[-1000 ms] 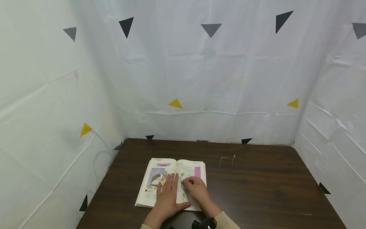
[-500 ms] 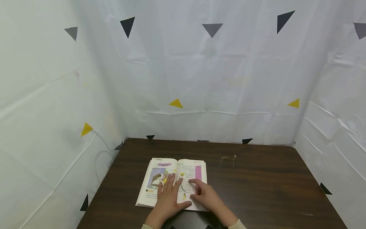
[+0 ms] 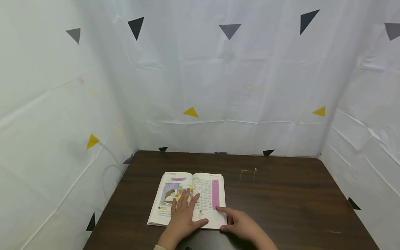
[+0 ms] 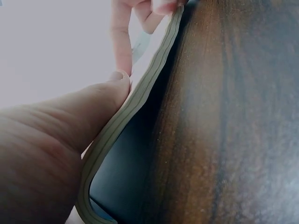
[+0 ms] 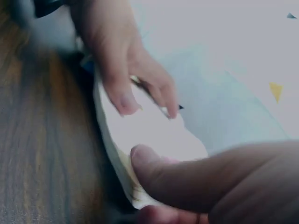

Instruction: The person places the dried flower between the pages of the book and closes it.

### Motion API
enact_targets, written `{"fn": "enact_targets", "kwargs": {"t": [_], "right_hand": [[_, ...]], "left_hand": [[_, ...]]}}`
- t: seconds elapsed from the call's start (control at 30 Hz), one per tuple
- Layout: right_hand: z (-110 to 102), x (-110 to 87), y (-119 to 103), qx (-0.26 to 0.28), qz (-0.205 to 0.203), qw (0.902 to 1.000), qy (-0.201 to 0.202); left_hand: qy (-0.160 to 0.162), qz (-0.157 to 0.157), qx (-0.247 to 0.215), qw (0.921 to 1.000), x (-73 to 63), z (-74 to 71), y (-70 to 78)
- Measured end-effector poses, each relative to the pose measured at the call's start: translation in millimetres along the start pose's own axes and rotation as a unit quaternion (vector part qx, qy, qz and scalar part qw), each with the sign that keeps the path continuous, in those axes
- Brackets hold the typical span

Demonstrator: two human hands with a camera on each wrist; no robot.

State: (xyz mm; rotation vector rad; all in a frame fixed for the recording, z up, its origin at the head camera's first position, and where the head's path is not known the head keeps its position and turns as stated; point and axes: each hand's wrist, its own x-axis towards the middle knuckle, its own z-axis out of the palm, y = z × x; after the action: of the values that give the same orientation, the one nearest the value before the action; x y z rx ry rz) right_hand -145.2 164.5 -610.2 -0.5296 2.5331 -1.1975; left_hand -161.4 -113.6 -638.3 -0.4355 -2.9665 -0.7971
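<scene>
An open book [image 3: 158, 215] with printed text and coloured pictures lies on the dark wooden table. My left hand [image 3: 182, 218] presses flat across its middle, fingers spread, the thumb near the bottom edge. In the left wrist view the left thumb [image 4: 100, 102] lies on the page. At the lower right corner is my right hand [image 3: 242, 225]: its index finger reaches onto the page below the pink column, and its thumb is at the bottom edge. A small yellow flower shape [image 3: 192, 190] shows beside my left fingers, mostly hidden. The right wrist view is blurred, with both hands on the book.
The brown table [image 3: 287, 201] stretches to the right of the book, with a few light scratch marks [image 3: 243, 172] behind it. White sheeting [image 3: 229, 86] with black, grey and yellow triangles hangs around the back and sides.
My right hand has left the middle of the right page and moved right and down to the corner. The yellow flower with its thin stem has shifted left, largely behind my left fingers.
</scene>
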Motion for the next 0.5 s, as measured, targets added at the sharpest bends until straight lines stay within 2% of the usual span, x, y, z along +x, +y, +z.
{"fn": "enact_targets", "kwargs": {"t": [0.17, 0.23, 0.4, 0.5], "right_hand": [[1.0, 4.0, 9.2, 0.047, 0.009, 0.9988, 0.005], [2.6, 5.3, 10.7, 0.035, 0.012, 0.9992, 0.016], [6.7, 5.0, 9.2, -0.042, 0.006, 0.9982, 0.042], [7.4, 4.8, 8.6, -0.053, 0.003, 0.9974, 0.048]], "left_hand": [[0.004, -0.004, -0.004, 1.0, 0.5, -0.6, -1.0], [0.006, -0.002, -0.006, 1.0, 1.0, -0.4, -1.1], [0.005, -0.001, -0.007, 1.0, 1.8, -1.2, -0.2], [0.003, -0.002, -0.008, 1.0, 2.0, -1.9, 0.2]]}}
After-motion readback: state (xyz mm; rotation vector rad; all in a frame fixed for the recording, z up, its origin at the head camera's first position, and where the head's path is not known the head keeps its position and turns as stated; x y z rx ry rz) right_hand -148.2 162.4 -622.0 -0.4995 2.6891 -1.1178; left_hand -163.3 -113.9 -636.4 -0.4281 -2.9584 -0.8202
